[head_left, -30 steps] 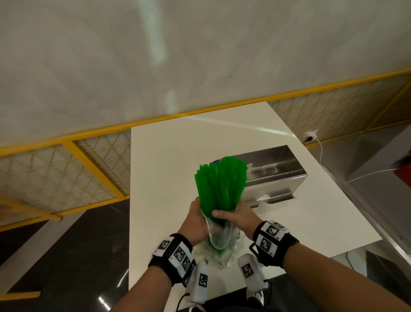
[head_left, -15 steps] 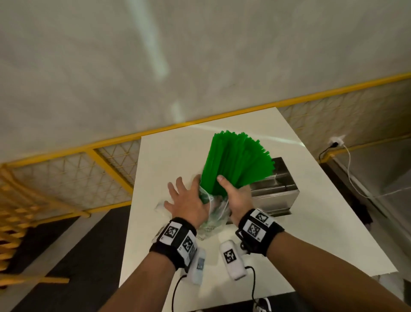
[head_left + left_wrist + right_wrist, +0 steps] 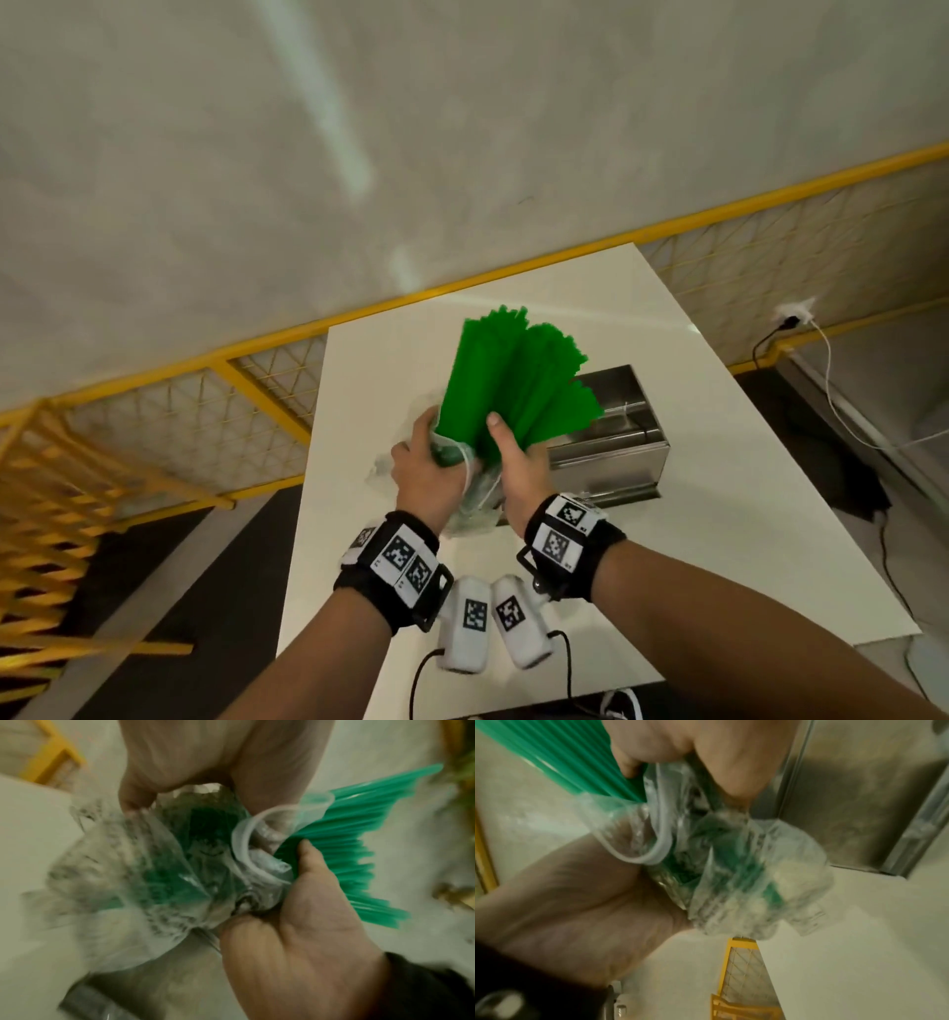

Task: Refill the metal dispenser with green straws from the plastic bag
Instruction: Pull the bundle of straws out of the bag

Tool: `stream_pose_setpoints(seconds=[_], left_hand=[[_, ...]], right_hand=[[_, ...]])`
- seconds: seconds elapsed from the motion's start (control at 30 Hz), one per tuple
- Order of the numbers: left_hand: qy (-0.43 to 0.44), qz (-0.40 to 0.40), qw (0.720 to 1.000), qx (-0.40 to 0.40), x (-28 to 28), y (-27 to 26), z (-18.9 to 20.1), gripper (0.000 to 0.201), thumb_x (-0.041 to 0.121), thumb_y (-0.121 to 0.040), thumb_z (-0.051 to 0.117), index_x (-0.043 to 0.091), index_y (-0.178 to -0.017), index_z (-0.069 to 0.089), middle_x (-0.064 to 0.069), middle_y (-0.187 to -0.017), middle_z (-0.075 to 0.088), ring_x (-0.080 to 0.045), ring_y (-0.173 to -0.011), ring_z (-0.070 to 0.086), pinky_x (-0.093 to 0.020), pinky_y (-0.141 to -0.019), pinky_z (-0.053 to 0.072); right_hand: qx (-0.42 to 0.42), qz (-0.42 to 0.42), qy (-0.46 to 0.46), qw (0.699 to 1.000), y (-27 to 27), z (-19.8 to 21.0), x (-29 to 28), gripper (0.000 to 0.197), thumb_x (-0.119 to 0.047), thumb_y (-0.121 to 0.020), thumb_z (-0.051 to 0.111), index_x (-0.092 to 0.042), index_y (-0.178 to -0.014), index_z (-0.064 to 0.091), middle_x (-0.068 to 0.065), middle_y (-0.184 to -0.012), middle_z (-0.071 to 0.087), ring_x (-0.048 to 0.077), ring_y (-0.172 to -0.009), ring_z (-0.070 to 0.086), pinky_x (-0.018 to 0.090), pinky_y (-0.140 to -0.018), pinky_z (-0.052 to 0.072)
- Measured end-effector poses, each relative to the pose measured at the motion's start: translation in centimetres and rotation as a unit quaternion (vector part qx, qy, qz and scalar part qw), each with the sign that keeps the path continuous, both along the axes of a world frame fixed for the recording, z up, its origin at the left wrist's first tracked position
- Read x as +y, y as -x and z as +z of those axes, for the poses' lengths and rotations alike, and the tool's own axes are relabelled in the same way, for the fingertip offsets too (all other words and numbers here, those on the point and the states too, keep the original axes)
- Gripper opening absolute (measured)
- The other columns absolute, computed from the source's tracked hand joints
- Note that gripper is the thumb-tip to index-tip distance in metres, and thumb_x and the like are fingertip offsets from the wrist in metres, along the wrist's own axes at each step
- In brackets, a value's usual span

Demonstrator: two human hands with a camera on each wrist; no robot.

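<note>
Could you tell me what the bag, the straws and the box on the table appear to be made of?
Bag: thin clear plastic film; it crumples and the green shows through.
Straws: smooth green plastic by the look; slim, uniform tubes.
Box: brushed sheet metal, probably stainless steel; grey, dull sheen, folded edges.

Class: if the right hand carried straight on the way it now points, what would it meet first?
Probably the metal dispenser: the right hand, gripping the green straws, points up-table at it. Depth is unclear.
</note>
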State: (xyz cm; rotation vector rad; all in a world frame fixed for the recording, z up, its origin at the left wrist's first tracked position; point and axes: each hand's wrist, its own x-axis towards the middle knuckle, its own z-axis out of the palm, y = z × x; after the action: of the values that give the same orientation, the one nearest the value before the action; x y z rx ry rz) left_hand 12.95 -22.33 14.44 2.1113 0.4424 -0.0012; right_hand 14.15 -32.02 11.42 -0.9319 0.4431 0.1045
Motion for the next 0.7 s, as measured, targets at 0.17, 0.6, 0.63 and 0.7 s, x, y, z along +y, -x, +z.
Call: stream_pose_setpoints(seconds=[0.17, 0.6, 0.63, 0.7], left_hand=[[-0.255, -0.103, 0.961, 0.032, -1.3, -1.2, 1.7, 0.07, 0.038, -0.078, 0.063, 0.033, -0.14, 0.031, -0.017, -0.121, 0.037, -0.039, -0.114, 0.035, -0.04, -0.098, 0.033], [-0.413, -0.237, 0.871, 0.117, -4.5, -4.2, 1.4, 0.071, 0.055, -0.078, 0.058, 0.038, -0.138, 0.024, -0.016, -0.132, 0.031, -0.038, -0.125, 0.028, -0.049, -0.094, 0.045], [-0.422, -0.246, 0.864, 0.125, -4.6, -4.4, 1.4, 0.071, 0.057, -0.078, 0.058, 0.038, -0.138, 0.025, -0.016, -0.133, 0.03, -0.039, -0.126, 0.027, -0.05, -0.094, 0.045], [-0.436, -0.263, 0.849, 0.138, -4.8, -4.8, 1.5, 0.074, 0.06, -0.076, 0.058, 0.039, -0.138, 0.024, -0.016, -0.135, 0.028, -0.039, -0.128, 0.025, -0.052, -0.095, 0.044]], right_hand=[[0.113, 0.08, 0.009, 0.99, 0.2, -1.6, -0.7, 0.072, -0.069, -0.067, 0.062, -0.02, -0.119, 0.054, 0.003, -0.113, 0.066, 0.026, -0.102, 0.064, 0.043, -0.092, 0.051], [0.086, 0.143, 0.413, 0.895, -1.3, -1.0, -9.2, 0.068, -0.048, -0.085, 0.058, -0.004, -0.131, 0.035, 0.01, -0.118, 0.06, 0.029, -0.103, 0.059, 0.031, -0.081, 0.044], [0.094, 0.161, 0.457, 0.87, -1.3, -0.9, -9.5, 0.069, -0.051, -0.085, 0.057, -0.002, -0.13, 0.034, 0.013, -0.118, 0.059, 0.031, -0.106, 0.058, 0.032, -0.083, 0.043], [0.1, 0.206, 0.57, 0.789, -1.0, -0.5, -10.5, 0.071, -0.065, -0.082, 0.048, -0.004, -0.119, 0.045, 0.013, -0.11, 0.063, 0.031, -0.1, 0.061, 0.032, -0.081, 0.046]])
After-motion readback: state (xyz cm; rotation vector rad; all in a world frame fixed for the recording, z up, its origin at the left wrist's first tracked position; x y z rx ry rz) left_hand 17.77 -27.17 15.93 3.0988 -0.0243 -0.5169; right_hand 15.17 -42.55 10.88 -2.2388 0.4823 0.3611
